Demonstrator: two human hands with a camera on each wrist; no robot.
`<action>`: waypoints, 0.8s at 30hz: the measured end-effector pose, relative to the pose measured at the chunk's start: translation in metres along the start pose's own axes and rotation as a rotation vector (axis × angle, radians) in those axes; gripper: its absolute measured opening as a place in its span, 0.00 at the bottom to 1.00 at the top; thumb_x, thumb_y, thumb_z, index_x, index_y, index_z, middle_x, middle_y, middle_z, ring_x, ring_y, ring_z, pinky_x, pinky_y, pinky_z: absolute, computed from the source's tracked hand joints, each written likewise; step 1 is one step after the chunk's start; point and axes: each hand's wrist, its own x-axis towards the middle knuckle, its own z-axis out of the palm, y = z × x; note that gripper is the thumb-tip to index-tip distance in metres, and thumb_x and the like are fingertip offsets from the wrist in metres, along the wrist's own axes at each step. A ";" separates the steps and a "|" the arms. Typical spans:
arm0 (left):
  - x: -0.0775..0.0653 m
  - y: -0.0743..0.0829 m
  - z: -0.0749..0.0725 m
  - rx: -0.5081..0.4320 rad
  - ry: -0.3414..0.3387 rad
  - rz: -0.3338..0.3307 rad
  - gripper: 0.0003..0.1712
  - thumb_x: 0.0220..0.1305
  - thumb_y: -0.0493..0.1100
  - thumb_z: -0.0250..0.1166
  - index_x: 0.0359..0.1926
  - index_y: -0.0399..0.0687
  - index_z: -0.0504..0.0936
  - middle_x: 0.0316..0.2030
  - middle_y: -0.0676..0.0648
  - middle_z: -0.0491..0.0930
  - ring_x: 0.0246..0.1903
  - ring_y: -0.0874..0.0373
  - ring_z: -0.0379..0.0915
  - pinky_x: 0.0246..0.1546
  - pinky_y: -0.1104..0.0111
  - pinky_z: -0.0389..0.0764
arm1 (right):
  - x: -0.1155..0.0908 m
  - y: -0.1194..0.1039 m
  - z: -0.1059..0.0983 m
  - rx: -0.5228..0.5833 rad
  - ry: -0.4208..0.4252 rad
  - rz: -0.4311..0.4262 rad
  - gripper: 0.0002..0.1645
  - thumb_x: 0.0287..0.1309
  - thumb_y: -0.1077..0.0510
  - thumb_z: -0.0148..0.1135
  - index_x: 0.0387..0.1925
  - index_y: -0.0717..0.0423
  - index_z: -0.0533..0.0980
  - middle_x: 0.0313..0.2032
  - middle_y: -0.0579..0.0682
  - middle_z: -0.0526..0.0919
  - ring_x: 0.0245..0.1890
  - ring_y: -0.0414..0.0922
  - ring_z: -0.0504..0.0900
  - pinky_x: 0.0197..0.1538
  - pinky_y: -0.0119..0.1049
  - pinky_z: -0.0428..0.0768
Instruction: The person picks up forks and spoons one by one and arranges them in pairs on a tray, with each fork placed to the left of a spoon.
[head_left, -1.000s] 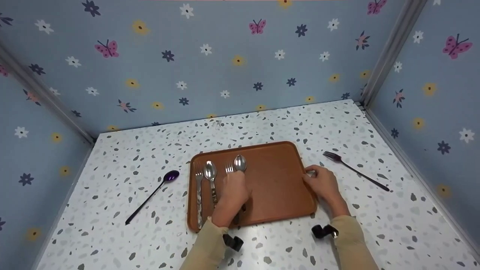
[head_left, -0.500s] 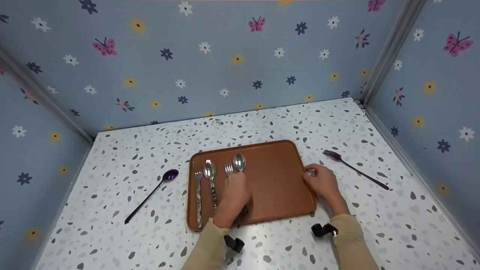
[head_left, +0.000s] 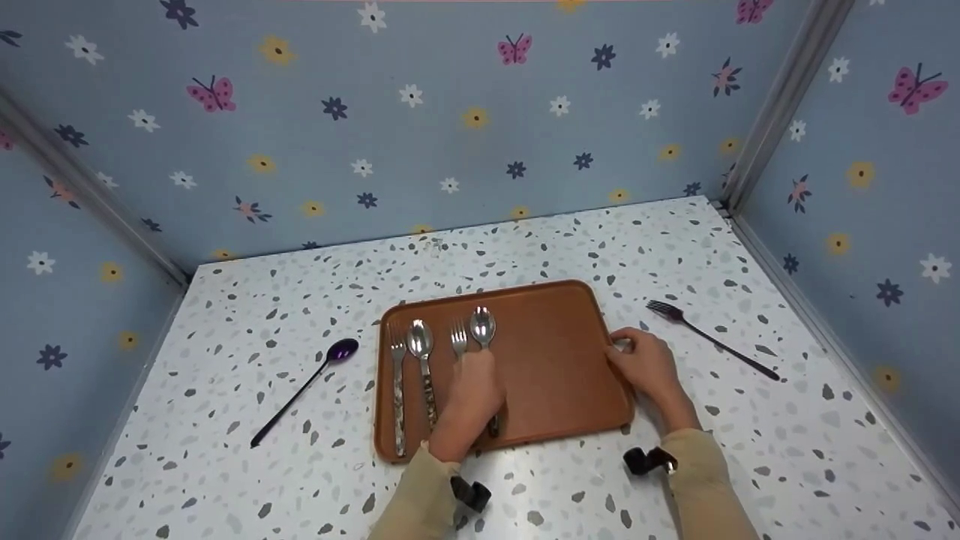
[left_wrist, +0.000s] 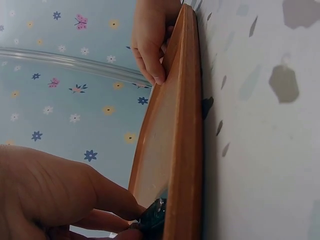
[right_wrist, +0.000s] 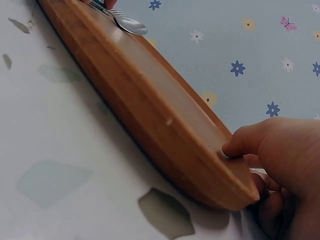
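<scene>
A brown tray [head_left: 555, 360] lies on the speckled table. My left hand [head_left: 474, 394] is over its middle, pinching the dark handle [left_wrist: 154, 219] of a silver spoon [head_left: 483, 324] that lies along the tray. Just left of that spoon is a fork [head_left: 459, 337], its handle hidden under the hand. Farther left on the tray, a patterned-handle spoon [head_left: 421, 341] and another fork [head_left: 398, 397] lie side by side. My right hand [head_left: 649, 369] grips the tray's right rim, thumb [right_wrist: 245, 141] on the inside and fingers curled beneath the edge.
A purple spoon with a dark handle [head_left: 304, 390] lies on the table left of the tray. On the right, a dark fork [head_left: 712, 341] lies at a slant. Flower-patterned walls [head_left: 480, 150] close off the back and both sides.
My left hand has shifted slightly right and toward me; the spoon it holds has moved a little right, away from the fork beside it. My right hand stays on the rim.
</scene>
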 end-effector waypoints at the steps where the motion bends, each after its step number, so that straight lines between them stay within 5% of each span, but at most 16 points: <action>1: 0.000 0.000 0.000 -0.004 -0.002 0.004 0.10 0.55 0.28 0.62 0.20 0.41 0.75 0.16 0.49 0.70 0.18 0.59 0.66 0.15 0.66 0.65 | 0.000 0.000 0.000 0.000 0.000 0.001 0.17 0.60 0.51 0.64 0.48 0.55 0.81 0.23 0.48 0.77 0.21 0.44 0.73 0.27 0.38 0.71; 6: -0.002 0.001 0.001 -0.004 -0.013 0.024 0.16 0.57 0.27 0.60 0.16 0.43 0.72 0.13 0.49 0.68 0.16 0.59 0.66 0.14 0.66 0.64 | -0.001 -0.001 0.000 -0.006 0.001 0.002 0.17 0.61 0.51 0.64 0.49 0.55 0.81 0.23 0.48 0.78 0.20 0.44 0.73 0.27 0.38 0.70; 13: -0.004 0.005 0.000 0.029 -0.005 0.026 0.09 0.58 0.28 0.61 0.22 0.40 0.76 0.17 0.47 0.73 0.20 0.57 0.71 0.17 0.65 0.70 | 0.000 0.001 -0.001 -0.004 0.017 -0.022 0.17 0.60 0.52 0.65 0.48 0.56 0.81 0.22 0.48 0.78 0.21 0.43 0.73 0.27 0.38 0.70; 24: -0.004 0.003 0.003 -0.054 -0.029 0.026 0.10 0.55 0.26 0.61 0.22 0.41 0.78 0.17 0.51 0.71 0.17 0.60 0.64 0.14 0.67 0.64 | 0.000 0.002 0.000 -0.008 0.014 -0.016 0.17 0.60 0.51 0.65 0.47 0.56 0.81 0.23 0.48 0.78 0.22 0.44 0.74 0.29 0.38 0.71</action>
